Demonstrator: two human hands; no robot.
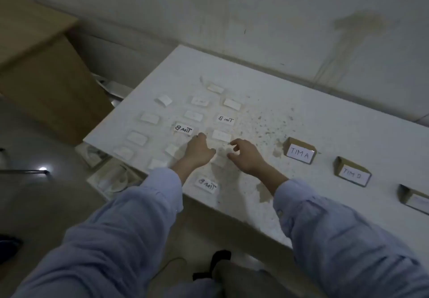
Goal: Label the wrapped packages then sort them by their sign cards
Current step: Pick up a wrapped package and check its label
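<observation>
Blue-sleeved, the left hand (199,151) and right hand (246,156) are curled near a small white wrapped package (221,135); a grip cannot be told. Only three labels (183,128), Tim B, are seen around; nothing seems sorted to brown cardboard sign cards (300,154) at three o'clock.

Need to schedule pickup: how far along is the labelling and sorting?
Done: three labelled packages read Tim B. In hand: left hand and right hand work at a package between them. Left: many blank packages; none lies in front of the TIM A sign card.
</observation>
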